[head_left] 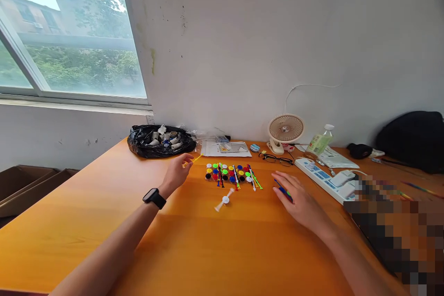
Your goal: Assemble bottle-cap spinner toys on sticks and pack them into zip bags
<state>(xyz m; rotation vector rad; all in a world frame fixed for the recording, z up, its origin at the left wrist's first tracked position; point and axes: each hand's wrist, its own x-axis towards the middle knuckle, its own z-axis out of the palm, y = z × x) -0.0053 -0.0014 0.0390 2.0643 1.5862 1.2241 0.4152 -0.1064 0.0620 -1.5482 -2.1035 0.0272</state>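
- Bare orange-brown table nearest, a forearm reaching in over it from either side.
- White spinner on the table, between the hands and a little nearer the person than either; two-armed, set slantwise, the arm ends blurred. Neither hand touches it.
- Right hand low at the table, to the spinner's right. Fingers and thumb curve about a blue-and-green piece; mostly covered, so I cannot tell how firmly it is gripped.
- Left hand farther out, to the spinner's left, black watch on the wrist. Thumb and fingers pinched on a thin yellow stick, its tip pointing up and right. Hands well apart.
- Beyond the spinner, between the hands: discs in close rows, white, green, red, blue, yellow, black. Coloured sticks lie across them in three bunches.
- Right of the right hand, a white power strip, running slantwise, with plugs in it.
- Past the discs: glasses, white paper, a small round tin.
- Far edge: black plastic bag full of bits, clip fan, leaning bottle.
- Behind, a stained wall; window at left, greenery outside.
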